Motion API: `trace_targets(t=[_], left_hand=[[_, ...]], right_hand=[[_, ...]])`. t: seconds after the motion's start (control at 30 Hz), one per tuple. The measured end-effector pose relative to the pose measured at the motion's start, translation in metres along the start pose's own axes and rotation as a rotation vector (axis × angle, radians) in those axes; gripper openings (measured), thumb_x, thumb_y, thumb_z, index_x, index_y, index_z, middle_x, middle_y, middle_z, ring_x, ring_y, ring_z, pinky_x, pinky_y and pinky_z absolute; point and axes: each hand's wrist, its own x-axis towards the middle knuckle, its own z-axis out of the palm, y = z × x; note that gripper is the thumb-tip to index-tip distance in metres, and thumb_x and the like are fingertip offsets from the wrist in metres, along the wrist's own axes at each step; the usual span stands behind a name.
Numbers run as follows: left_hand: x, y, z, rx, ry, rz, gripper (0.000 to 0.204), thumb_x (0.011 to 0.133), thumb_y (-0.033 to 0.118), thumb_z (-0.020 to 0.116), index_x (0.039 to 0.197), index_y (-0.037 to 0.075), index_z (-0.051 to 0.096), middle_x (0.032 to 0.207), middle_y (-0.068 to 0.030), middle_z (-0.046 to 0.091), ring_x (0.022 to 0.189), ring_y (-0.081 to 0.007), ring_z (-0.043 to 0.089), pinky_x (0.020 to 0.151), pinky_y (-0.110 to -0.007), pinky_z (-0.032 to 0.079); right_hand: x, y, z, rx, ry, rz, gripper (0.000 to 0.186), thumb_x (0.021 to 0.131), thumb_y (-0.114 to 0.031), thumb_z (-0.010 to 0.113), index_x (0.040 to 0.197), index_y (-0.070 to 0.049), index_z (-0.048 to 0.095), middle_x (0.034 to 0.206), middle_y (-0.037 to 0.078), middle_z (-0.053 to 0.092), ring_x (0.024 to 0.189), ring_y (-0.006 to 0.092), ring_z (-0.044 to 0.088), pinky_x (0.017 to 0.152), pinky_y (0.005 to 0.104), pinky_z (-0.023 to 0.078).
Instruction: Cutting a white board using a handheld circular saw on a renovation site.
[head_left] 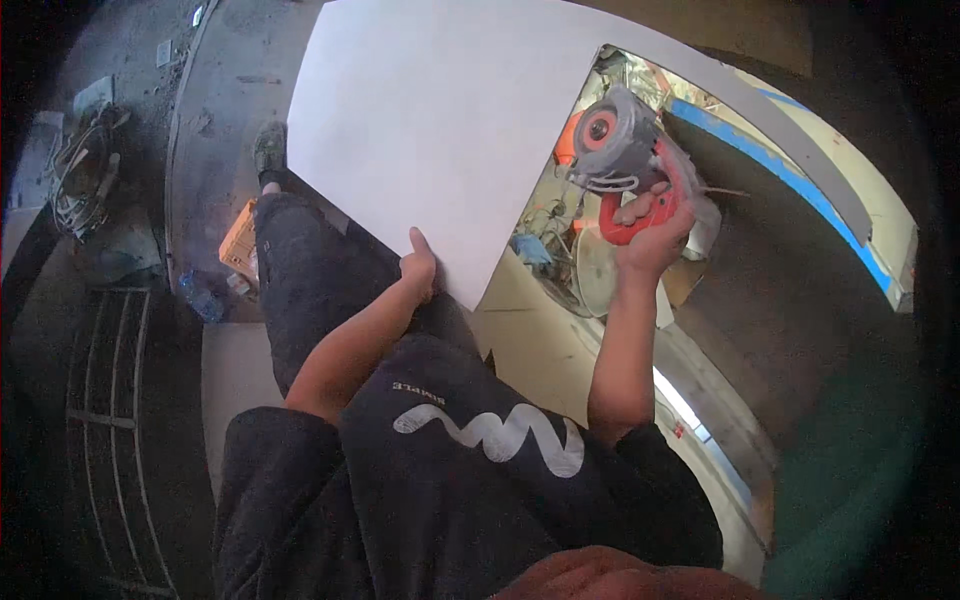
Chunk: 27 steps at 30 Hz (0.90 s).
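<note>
A large white board (420,130) spreads out in front of me, with a rectangular piece cut out of its right side. My left hand (420,268) grips its near edge, thumb on top and the fingers hidden underneath. In my right hand (652,238) is a handheld circular saw (625,140) with a red handle and a grey round housing. Its handle is wrapped by my fingers, and the saw is held up over the cut-out, apart from the board as far as I can see.
Below the cut-out stands a whitish bucket (596,275) among cluttered tools. Blue tape (780,170) runs along a panel at the right. At the left are an orange crate (240,240), a plastic bottle (202,297), tangled cables (80,190) and a metal ladder-like frame (108,420).
</note>
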Motion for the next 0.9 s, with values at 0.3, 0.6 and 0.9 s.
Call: trace_targets(t=[0.3,0.6,0.9], left_hand=[[-0.021,0.015,-0.004,-0.09,-0.003,-0.071,0.109,0.092,0.08,0.032,0.129,-0.021,0.048,0.119,-0.0266,0.063,0.106,-0.0339,0.062,0.09,-0.043,0.05],[-0.054,0.036,-0.006,-0.04,0.021,-0.05,0.11,0.093,0.079,0.031,0.132,-0.023,0.045,0.128,-0.0306,0.06,0.114,-0.0385,0.061,0.094,-0.043,0.048],[-0.016,0.01,-0.001,-0.051,-0.005,-0.03,0.11,0.093,0.079,0.029,0.132,-0.022,0.045,0.13,-0.0314,0.059,0.118,-0.0406,0.06,0.095,-0.045,0.047]], right_hand=[[0.027,-0.001,0.009,0.062,0.05,0.173,0.04,0.101,-0.031,0.04,0.123,-0.009,0.066,0.094,0.0,0.051,0.049,0.0056,0.039,0.046,0.0213,0.04],[0.035,0.001,0.011,0.182,0.066,0.226,0.043,0.101,-0.034,0.038,0.123,-0.01,0.066,0.09,-0.001,0.048,0.052,0.0056,0.039,0.044,0.0217,0.038],[0.042,0.002,0.014,0.104,0.019,0.196,0.046,0.102,-0.037,0.036,0.125,-0.009,0.065,0.1,0.001,0.052,0.055,0.0053,0.04,0.044,0.0209,0.038]])
